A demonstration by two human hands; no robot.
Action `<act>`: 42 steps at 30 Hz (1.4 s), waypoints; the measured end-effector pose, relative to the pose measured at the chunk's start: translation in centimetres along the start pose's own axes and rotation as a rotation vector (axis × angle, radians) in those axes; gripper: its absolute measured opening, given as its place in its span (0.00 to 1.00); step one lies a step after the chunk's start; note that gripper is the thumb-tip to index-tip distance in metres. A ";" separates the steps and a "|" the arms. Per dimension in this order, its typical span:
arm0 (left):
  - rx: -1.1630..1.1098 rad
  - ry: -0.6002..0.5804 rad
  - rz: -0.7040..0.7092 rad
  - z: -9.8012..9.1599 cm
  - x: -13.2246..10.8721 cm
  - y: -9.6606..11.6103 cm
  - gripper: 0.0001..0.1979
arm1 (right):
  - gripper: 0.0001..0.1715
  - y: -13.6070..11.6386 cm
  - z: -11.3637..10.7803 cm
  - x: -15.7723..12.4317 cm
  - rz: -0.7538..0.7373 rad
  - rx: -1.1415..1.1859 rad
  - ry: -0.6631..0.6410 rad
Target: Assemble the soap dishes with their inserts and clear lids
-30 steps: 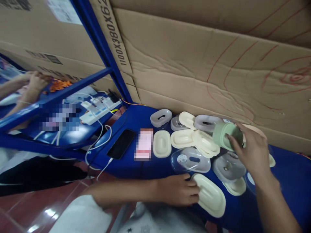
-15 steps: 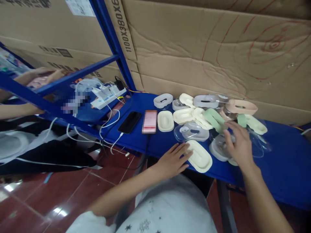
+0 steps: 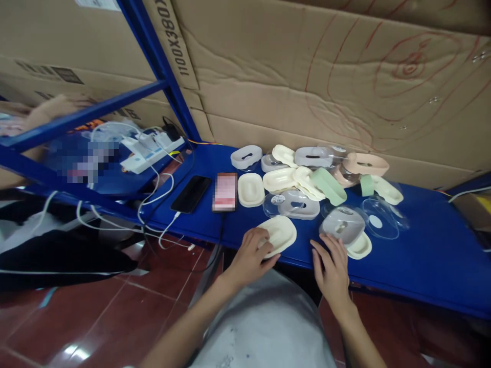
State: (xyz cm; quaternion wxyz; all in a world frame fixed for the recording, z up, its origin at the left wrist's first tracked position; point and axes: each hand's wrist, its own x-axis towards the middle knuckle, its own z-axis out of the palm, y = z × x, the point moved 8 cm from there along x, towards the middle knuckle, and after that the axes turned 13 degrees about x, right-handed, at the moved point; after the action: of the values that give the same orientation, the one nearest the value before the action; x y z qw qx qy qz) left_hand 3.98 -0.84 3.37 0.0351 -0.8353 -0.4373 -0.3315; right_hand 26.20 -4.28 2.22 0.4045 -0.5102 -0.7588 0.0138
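My left hand (image 3: 251, 258) is closed on the near-left edge of a cream oval dish (image 3: 282, 234) at the front of the blue table, its fingers curled over the rim. My right hand (image 3: 333, 266) has its fingers apart and holds nothing; the fingertips rest by the front edge of a grey slotted piece (image 3: 342, 225) with a clear plastic cover on it. Whether they touch that piece I cannot tell. Another cream dish (image 3: 360, 247) lies partly under the grey one. Behind my hands are a green piece (image 3: 329, 186) and a grey slotted piece (image 3: 301, 205).
A black phone (image 3: 191, 194) with a white cable and a phone with a lit screen (image 3: 225, 191) lie at the left. Beyond the blue frame are a power strip (image 3: 149, 151) and another person's arm (image 3: 53, 110). Cardboard (image 3: 268, 76) stands behind the table (image 3: 418, 255).
The cream oval dish has turned and shifted left under my left hand. My right hand has drawn back toward me from above the grey piece. The camera view has moved somewhat.
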 end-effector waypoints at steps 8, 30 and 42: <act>0.155 -0.091 -0.126 -1.4 -0.2 -1.3 0.19 | 0.20 4.2 -4.3 0.1 0.195 -0.104 0.077; 0.243 -0.128 0.010 1.1 2.9 -2.1 0.25 | 0.21 6.2 -4.3 0.1 0.270 -0.287 0.139; 0.275 -0.099 0.029 1.1 2.8 -2.0 0.23 | 0.22 6.6 -4.1 -0.2 0.251 -0.235 0.130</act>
State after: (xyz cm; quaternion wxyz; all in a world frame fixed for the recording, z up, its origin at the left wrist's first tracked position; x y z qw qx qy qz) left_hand 4.17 2.76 3.68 0.1324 -0.8441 -0.4676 -0.2264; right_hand 33.84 -2.82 1.97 0.3854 -0.6446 -0.6578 -0.0577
